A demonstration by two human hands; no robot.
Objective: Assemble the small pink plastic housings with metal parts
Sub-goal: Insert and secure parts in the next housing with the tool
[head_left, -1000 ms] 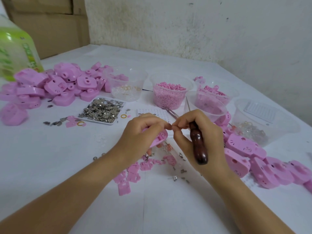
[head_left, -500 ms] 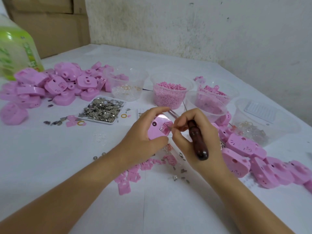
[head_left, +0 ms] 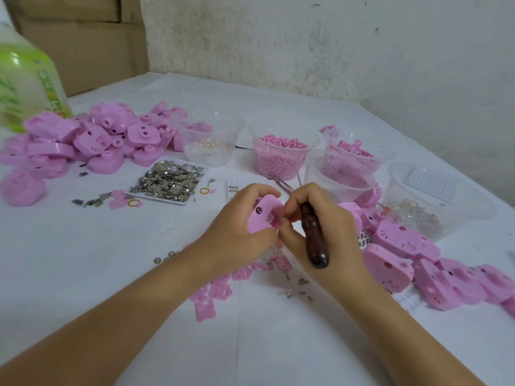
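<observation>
housing [head_left: 260, 218] tilted up, right hand [head_left: 334, 229] gripping tool [head_left: 314, 243]

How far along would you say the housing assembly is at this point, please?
Possibly done: the row of housings at the right, though I cannot confirm they are fitted. In hand: the left hand grips one pink housing while the right hand, holding a wooden-handled tool, works fingertips at its opening. Left: a large pile of housings and a tray well filled with metal parts.

White table [head_left: 69, 260], crowded with small parts.
Heaps of pink housings [head_left: 94, 140] left and right, tray [head_left: 167, 199] of metal bits [head_left: 170, 179], clear tubs [head_left: 195, 140] behind.
</observation>
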